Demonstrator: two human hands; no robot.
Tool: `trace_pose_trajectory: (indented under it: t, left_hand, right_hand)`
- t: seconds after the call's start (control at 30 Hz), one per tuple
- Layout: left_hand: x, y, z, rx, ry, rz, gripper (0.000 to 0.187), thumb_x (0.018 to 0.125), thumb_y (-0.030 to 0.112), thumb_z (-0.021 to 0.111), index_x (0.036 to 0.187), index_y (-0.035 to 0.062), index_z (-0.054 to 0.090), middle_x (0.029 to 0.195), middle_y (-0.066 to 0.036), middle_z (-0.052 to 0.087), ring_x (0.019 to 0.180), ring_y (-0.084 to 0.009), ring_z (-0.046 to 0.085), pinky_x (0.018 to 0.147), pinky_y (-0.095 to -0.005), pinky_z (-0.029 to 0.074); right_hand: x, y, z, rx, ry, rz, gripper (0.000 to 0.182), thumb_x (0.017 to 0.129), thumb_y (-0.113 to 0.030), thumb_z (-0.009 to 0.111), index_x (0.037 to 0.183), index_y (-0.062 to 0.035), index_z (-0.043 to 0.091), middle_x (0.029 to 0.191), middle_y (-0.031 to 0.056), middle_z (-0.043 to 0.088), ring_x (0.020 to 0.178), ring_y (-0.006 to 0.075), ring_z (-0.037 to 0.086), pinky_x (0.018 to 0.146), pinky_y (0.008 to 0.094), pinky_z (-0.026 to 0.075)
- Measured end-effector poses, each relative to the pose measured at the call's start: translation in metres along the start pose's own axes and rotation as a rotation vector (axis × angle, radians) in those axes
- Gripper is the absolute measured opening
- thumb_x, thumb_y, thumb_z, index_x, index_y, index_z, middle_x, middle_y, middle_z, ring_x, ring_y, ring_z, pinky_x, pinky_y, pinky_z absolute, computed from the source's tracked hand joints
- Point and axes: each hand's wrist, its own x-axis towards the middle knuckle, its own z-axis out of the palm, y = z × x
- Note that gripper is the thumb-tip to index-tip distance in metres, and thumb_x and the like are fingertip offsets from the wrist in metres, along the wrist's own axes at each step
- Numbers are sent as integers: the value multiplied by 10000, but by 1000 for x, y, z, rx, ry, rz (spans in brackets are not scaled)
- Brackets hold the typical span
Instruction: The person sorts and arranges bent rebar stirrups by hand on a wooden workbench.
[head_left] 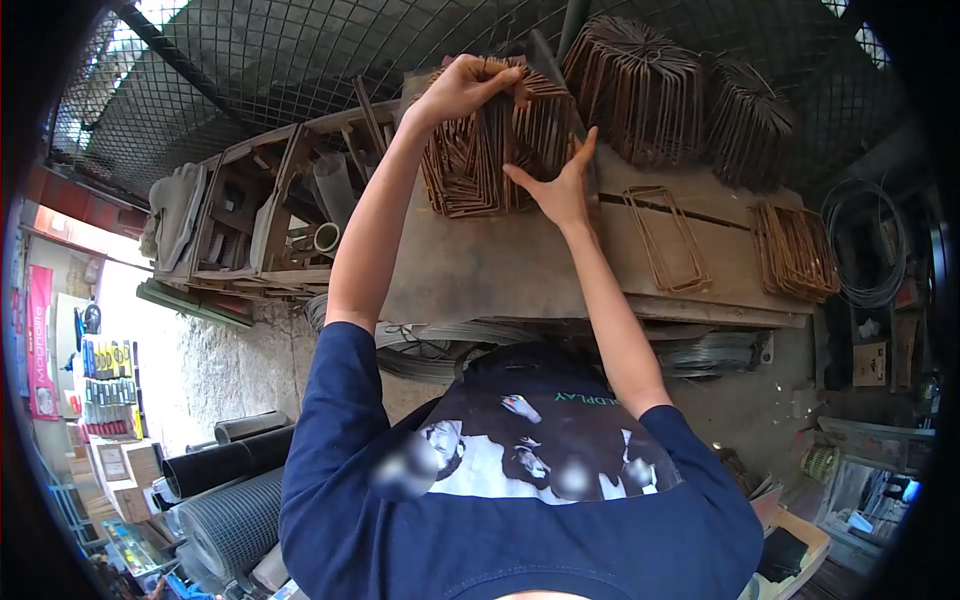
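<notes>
My left hand [470, 88] is over the top of a bundle of rusty rectangular wire stirrups [460, 180], its thumb and fingers pinched together. What lies between those fingertips is too small to make out. At the bundle's right side is my right hand [562, 192], thumb and forefinger spread wide, with the thumb tip close to the stirrups. The bundle stands on a wooden bench [450, 270]. A few loose stirrups [665, 240] lie flat on the boards to the right of my right hand.
Larger stirrup bundles [640, 95] stand behind, against wire mesh [300, 60]. Another stirrup stack [795, 250] sits at the bench's right end, beside a wire coil [868, 240]. Wooden compartments [240, 210] adjoin on the left. More wire coils [420, 350] lie below the bench.
</notes>
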Motion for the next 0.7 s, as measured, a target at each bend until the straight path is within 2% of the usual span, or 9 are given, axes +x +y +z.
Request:
trace_pose_trajectory:
  t: [0.03, 0.1, 0.23, 0.33, 0.4, 0.5, 0.53, 0.6, 0.7]
  left_hand:
    - [0, -2, 0, -4, 2, 0, 338, 971, 268, 536, 906, -17, 707, 819, -54, 713, 803, -94, 652, 790, -258, 515]
    - [0, -8, -4, 50, 10, -33, 344, 972, 274, 534, 904, -13, 712, 839, -57, 716, 799, -90, 646, 788, -256, 512]
    - [-5, -15, -18, 51, 33, -21, 351, 974, 280, 531, 899, -9, 714, 854, -58, 717, 794, -92, 646, 789, -254, 507]
    - [-6, -14, -26, 3, 24, -26, 354, 976, 283, 526, 912, -10, 713, 846, -58, 716, 790, -95, 644, 787, -253, 504]
    - [-6, -14, -24, -60, -9, -6, 350, 976, 277, 527, 921, -18, 707, 839, -64, 714, 792, -104, 647, 788, -261, 508]
    - [-6, -13, -14, -70, -22, -7, 342, 974, 267, 530, 931, -26, 701, 832, -72, 712, 796, -112, 653, 782, -271, 514]
    - [-7, -10, -10, -63, -13, -39, 347, 984, 229, 511, 893, -59, 682, 789, -78, 694, 796, -143, 647, 783, -298, 515]
    - [-7, -5, -10, -48, -13, -37, 341, 983, 223, 514, 900, -60, 685, 795, -80, 698, 794, -139, 645, 780, -295, 514]
    - [-7, -3, -9, 28, 14, -38, 338, 982, 222, 516, 916, -60, 690, 821, -93, 706, 808, -129, 646, 781, -276, 508]
  right_hand:
    - [0, 7, 2, -4, -2, 2, 1336, 607, -500, 844, 1434, 95, -20, 1370, 341, 285, 1302, 423, 323, 1089, 446, 293]
    - [1, 13, 8, -329, -24, -10, 1318, 606, -505, 842, 1435, 91, 10, 1390, 344, 260, 1310, 432, 302, 1087, 470, 290]
    - [0, 7, 25, -279, 20, 0, 1279, 607, -474, 856, 1422, 106, 58, 1424, 322, 230, 1333, 404, 288, 1087, 449, 292]
    - [-1, 4, 32, -380, 65, -18, 1265, 616, -486, 846, 1417, 111, 70, 1414, 337, 233, 1329, 420, 288, 1082, 456, 298]
    - [-2, 3, 29, -414, 73, -64, 1225, 627, -493, 834, 1405, 112, 107, 1367, 345, 278, 1257, 459, 344, 1024, 502, 341]
    - [-9, -2, 21, -368, 46, -13, 1201, 650, -486, 822, 1403, 117, 106, 1360, 343, 289, 1262, 448, 346, 1032, 495, 336]
    - [-10, -2, 17, -371, 51, -10, 1201, 650, -486, 822, 1403, 117, 106, 1360, 343, 289, 1262, 448, 346, 1032, 495, 336]
    - [-11, -2, 0, -265, -94, 22, 1172, 675, -505, 801, 1422, 88, 119, 1395, 334, 279, 1312, 426, 318, 1067, 467, 317]
    - [-10, -4, -43, -385, -31, -20, 1045, 718, -459, 782, 1386, 105, 209, 1375, 324, 292, 1285, 437, 340, 1051, 485, 328]
